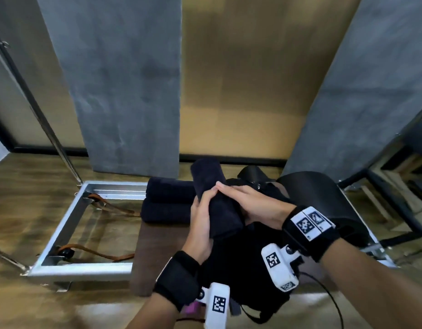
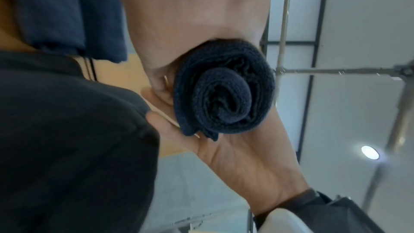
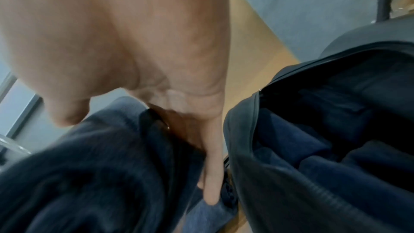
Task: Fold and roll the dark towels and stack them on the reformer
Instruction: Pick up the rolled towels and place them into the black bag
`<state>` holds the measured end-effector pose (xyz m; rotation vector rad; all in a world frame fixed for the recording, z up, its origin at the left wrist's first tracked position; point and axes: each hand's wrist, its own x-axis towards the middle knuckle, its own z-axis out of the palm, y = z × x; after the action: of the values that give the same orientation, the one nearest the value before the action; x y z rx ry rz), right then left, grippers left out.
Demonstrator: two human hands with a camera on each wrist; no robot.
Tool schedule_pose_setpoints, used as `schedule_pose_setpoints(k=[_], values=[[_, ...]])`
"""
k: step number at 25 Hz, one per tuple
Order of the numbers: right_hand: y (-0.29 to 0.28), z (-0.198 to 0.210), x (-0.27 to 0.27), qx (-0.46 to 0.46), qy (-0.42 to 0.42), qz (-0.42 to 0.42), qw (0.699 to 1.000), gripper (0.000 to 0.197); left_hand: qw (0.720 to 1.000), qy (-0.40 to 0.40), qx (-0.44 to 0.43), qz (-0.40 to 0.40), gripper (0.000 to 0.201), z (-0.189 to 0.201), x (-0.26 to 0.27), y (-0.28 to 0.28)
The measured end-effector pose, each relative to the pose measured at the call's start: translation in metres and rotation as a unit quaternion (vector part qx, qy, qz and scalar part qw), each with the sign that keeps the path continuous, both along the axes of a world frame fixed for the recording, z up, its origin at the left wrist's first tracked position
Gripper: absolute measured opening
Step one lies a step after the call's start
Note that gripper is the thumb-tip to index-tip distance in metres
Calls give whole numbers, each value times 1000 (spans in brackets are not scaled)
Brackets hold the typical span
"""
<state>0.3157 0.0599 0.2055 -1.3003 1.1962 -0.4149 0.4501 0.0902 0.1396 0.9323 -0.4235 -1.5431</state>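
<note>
A rolled dark towel (image 1: 213, 198) is held upright-tilted above the reformer between both hands. My left hand (image 1: 201, 212) grips its left side with fingers curled round it. My right hand (image 1: 245, 201) lies flat against its right side, fingers straight. The left wrist view shows the roll's spiral end (image 2: 224, 93) between my left hand (image 2: 190, 24) and the right palm (image 2: 235, 157). Two rolled dark towels (image 1: 168, 200) lie stacked on the reformer's brown carriage (image 1: 155, 252), just left of the hands. In the right wrist view my right hand (image 3: 212, 174) presses the towel (image 3: 89, 166).
An open black bag (image 1: 252, 262) with more dark cloth (image 3: 291, 139) inside sits on the carriage under my hands. The silver reformer frame (image 1: 70, 217) with brown straps (image 1: 96, 252) extends left. A black curved pad (image 1: 323, 198) is at right; grey and wooden walls stand behind.
</note>
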Motion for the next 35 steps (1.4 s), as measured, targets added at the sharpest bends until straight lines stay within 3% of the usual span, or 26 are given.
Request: schedule_pose_setpoints(k=[3, 5, 6, 7, 9, 10, 11, 12, 14, 15, 17, 20, 23, 26, 31, 35], values=[[15, 8, -44, -14, -74, -96, 992, 54, 993, -81, -47, -73, 50, 12, -51, -9], [21, 10, -76, -55, -80, -149, 984, 47, 962, -200, -94, -159, 72, 11, -70, -16], [22, 10, -89, -70, -62, -167, 982, 44, 923, -311, -118, -194, 84, 6, -73, -19], [22, 8, -105, -79, -35, -180, 980, 41, 849, -462, -143, -211, 90, 0, -76, -22], [20, -1, -131, -71, 35, -183, 980, 42, 624, -731, -195, -195, 74, -10, -78, -26], [19, -8, -142, -56, 71, -176, 980, 44, 539, -797, -199, -189, 60, -15, -79, -27], [17, -15, -149, -41, 106, -165, 980, 46, 484, -832, -189, -197, 46, -19, -80, -28], [14, -23, -154, -30, 143, -147, 978, 49, 453, -848, -174, -215, 36, -21, -81, -28], [5, -39, -156, -13, 220, -88, 971, 55, 420, -861, -146, -246, 33, -20, -81, -32], [1, -46, -153, -2, 250, -57, 967, 56, 408, -865, -142, -254, 43, -20, -81, -33], [-8, -58, -143, 6, 283, -14, 959, 53, 424, -857, -141, -256, 72, -21, -82, -38], [-23, -71, -124, -9, 287, 9, 958, 50, 482, -829, -110, -262, 97, -24, -83, -40], [-40, -82, -102, -32, 268, 11, 963, 44, 530, -799, -104, -263, 99, -22, -81, -37], [-56, -87, -82, -51, 275, 11, 960, 49, 579, -763, -99, -272, 98, -14, -76, -36], [-79, -88, -65, -126, 271, -86, 950, 45, 640, -707, -101, -282, 98, -6, -71, -35], [-87, -106, -52, -120, 249, -118, 954, 43, 679, -669, -103, -284, 98, -7, -70, -40]])
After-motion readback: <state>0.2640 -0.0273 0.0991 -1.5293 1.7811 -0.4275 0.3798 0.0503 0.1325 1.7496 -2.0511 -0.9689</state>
